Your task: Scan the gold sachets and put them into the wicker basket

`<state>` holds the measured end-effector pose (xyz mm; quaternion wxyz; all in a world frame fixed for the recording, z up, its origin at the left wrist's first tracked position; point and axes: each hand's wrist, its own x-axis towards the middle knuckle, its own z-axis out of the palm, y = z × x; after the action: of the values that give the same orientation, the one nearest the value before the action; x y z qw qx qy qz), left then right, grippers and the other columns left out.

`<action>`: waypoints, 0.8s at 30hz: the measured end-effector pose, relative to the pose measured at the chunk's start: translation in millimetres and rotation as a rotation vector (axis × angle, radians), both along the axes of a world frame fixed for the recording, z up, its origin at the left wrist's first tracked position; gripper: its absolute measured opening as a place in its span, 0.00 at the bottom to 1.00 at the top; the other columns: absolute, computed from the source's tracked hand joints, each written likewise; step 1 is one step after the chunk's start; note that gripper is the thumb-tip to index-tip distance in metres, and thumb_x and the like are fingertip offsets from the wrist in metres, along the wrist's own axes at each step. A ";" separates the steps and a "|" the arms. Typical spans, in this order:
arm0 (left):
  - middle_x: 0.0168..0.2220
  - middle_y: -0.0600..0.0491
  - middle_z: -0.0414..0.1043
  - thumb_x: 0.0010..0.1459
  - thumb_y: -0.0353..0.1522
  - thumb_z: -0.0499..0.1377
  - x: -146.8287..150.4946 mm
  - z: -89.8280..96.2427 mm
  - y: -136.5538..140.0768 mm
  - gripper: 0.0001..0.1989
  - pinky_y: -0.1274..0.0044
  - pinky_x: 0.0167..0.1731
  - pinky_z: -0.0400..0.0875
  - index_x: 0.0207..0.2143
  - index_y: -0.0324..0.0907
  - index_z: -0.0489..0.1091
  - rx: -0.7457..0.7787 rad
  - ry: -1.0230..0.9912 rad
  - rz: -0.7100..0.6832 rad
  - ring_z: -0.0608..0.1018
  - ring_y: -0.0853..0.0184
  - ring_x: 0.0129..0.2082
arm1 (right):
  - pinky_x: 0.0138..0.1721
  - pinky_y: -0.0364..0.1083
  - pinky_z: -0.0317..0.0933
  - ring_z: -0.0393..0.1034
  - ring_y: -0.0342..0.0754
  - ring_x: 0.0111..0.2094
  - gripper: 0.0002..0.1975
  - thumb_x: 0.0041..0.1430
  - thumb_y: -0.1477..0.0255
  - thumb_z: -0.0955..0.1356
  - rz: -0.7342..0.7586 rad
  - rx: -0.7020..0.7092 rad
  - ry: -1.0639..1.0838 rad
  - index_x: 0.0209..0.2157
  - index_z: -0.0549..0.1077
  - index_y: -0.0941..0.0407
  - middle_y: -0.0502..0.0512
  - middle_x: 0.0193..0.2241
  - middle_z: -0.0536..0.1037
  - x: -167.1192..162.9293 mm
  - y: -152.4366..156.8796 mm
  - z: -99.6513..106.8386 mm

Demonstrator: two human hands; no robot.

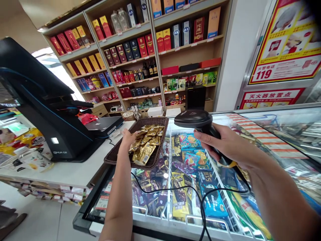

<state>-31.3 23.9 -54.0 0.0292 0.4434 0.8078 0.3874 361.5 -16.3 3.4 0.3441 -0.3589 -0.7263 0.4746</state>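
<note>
My right hand (218, 142) is wrapped round the handle of a black barcode scanner (194, 118), holding it over the glass top of a freezer. From the scanner's handle a black cable (173, 189) loops across the glass. My left hand (128, 139) reaches over the left side of a dark brown woven basket (164, 132). Its fingers are apart at the edge of a pile of gold foil packets (144, 154); whether they touch a packet is hard to make out. The basket rests on the freezer's far left part, close to the counter.
Beneath the glass of the freezer (82, 219) lie several wrapped ice creams (179, 194) in wire baskets. A black checkout terminal (62, 134) stands on the white counter (100, 152) at left. Behind are shelves (160, 50) of boxed goods. Red posters hang at right.
</note>
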 end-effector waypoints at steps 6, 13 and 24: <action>0.70 0.29 0.41 0.62 0.44 0.55 47.6 21.8 -3.5 0.34 0.58 0.63 0.54 0.65 0.34 0.56 -0.026 0.196 -0.072 0.48 0.46 0.70 | 0.15 0.41 0.55 0.61 0.40 0.15 0.25 0.51 0.46 0.71 -0.112 0.050 0.035 0.32 0.67 0.54 0.46 0.18 0.68 24.0 8.9 10.9; 0.53 0.44 0.70 0.61 0.43 0.57 203.3 -22.9 35.2 0.16 0.66 0.55 0.65 0.44 0.43 0.74 -0.129 0.111 -0.781 0.72 0.56 0.53 | 0.14 0.42 0.54 0.61 0.40 0.15 0.26 0.52 0.46 0.71 -0.344 0.098 0.113 0.37 0.67 0.55 0.47 0.18 0.68 71.0 22.4 22.7; 0.27 0.53 0.71 0.55 0.45 0.63 298.7 -102.6 104.2 0.17 0.77 0.30 0.66 0.28 0.41 0.67 -0.321 -0.204 -0.755 0.75 0.65 0.32 | 0.15 0.43 0.54 0.61 0.41 0.15 0.27 0.52 0.44 0.70 -0.351 0.127 0.153 0.37 0.68 0.53 0.48 0.19 0.68 82.6 12.9 29.9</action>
<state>267.4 128.1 -156.6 0.3173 0.6574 0.6318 0.2605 444.0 -3.4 33.3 0.4976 -0.4207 -0.6528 0.3864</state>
